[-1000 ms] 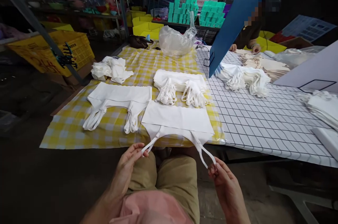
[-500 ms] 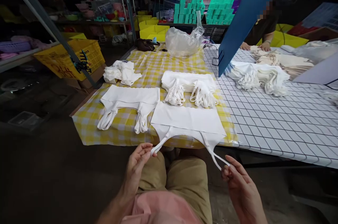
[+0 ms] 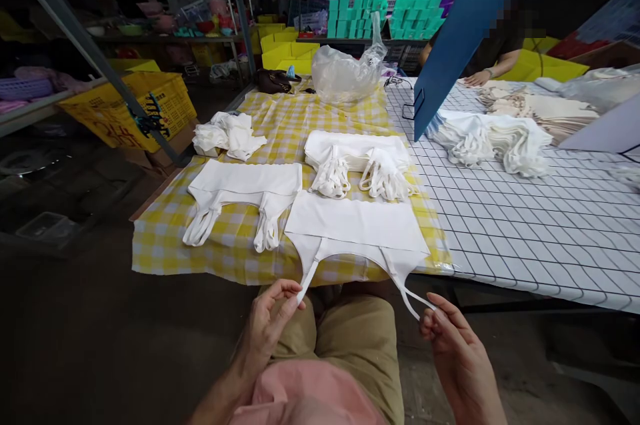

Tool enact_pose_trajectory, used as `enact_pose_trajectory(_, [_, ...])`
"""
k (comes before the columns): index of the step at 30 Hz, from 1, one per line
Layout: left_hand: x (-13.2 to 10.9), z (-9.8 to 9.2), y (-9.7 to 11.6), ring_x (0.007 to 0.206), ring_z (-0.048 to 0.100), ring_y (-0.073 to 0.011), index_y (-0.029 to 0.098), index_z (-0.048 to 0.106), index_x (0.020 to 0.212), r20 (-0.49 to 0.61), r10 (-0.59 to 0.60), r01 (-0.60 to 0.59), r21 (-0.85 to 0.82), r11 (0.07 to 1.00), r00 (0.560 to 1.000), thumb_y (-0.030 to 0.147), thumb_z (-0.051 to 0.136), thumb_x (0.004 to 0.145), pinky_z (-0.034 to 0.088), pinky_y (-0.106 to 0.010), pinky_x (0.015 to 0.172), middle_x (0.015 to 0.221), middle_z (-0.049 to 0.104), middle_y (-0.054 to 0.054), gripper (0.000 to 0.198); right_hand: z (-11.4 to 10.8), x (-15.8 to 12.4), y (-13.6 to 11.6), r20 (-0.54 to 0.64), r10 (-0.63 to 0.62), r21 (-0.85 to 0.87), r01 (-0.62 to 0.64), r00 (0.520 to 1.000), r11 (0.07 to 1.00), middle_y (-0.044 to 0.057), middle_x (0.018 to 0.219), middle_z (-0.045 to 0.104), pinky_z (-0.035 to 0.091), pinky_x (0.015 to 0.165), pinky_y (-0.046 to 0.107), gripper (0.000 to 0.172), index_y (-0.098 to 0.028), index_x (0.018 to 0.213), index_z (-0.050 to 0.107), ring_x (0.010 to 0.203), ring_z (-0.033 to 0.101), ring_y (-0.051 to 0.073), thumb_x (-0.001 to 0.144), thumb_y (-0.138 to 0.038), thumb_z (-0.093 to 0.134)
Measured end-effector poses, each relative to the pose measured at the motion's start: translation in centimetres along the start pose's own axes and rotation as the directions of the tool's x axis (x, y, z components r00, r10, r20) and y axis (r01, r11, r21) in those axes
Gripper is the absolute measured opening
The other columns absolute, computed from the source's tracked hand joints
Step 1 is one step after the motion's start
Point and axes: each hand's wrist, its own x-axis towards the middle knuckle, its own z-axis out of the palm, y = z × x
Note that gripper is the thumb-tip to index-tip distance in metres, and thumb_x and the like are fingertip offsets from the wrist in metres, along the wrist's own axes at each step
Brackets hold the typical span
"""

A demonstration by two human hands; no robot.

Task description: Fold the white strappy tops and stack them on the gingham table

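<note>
A white strappy top (image 3: 357, 225) lies flat at the table's front edge, its two straps hanging over toward me. My left hand (image 3: 273, 318) pinches the end of its left strap between thumb and fingers. The looped right strap is held by my right hand (image 3: 453, 338), thumb and fingers closed on it. Left of this top lies another white top (image 3: 245, 181) with its straps bunched in two bundles. Behind sits a stack of white tops (image 3: 357, 148), many strap loops gathered at its front. A crumpled white cloth pile (image 3: 227, 135) is at the far left.
The yellow checked tablecloth (image 3: 280, 115) meets a white grid-patterned cloth (image 3: 500, 231) on the right. A slanted blue panel (image 3: 465, 45) stands there, beside more stacked garments (image 3: 500, 135). A co-worker's hand (image 3: 479, 78) rests behind them. A plastic bag (image 3: 345, 75) lies at the back.
My left hand has shifted slightly right and down with the left strap, which now looks straighter and narrower. My right hand stays nearly still. The co-worker's hands have moved.
</note>
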Motion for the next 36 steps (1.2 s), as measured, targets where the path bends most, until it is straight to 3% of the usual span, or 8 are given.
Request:
enact_pose_trajectory(14, [0.2,0.3,-2.4,0.082,0.058,-0.0185,0.022,0.065,0.081,0.12,0.238,-0.267,0.429,0.863,0.964,0.025,0.052,0.08,0.043,-0.03,0.077,0.081,0.067,-0.002,0.013,0.1,0.4,0.6,-0.011,0.003,-0.02,-0.004,1.0,1.0,-0.002,0.061,0.054,0.037,0.046,0.02,0.041,-0.019,0.085,0.067,0.055,0.046,0.009,0.05,-0.034,0.081])
enact_pose_trajectory(25, [0.4,0.2,-2.6,0.087,0.055,-0.0204,0.022,0.062,0.085,0.239,0.245,-0.338,0.529,0.779,0.94,0.025,0.046,0.083,0.042,-0.034,0.08,0.086,0.065,-0.004,0.016,0.0,0.5,0.0,-0.07,-0.099,-0.005,0.099,0.993,0.995,-0.003,0.061,0.053,0.036,0.046,0.019,0.035,-0.019,0.081,0.065,0.054,0.045,0.008,0.052,-0.034,0.079])
enact_pose_trajectory(36, [0.5,0.5,-2.3,0.08,0.058,-0.018,0.022,0.059,0.089,0.402,0.314,-0.506,0.589,0.63,0.86,0.02,0.043,0.084,0.037,-0.039,0.088,0.085,0.066,-0.004,0.017,-0.1,0.2,0.5,-0.08,-0.15,-0.073,0.145,0.985,0.987,-0.003,0.059,0.053,0.035,0.047,0.021,0.033,-0.019,0.081,0.064,0.053,0.044,0.009,0.056,-0.036,0.076])
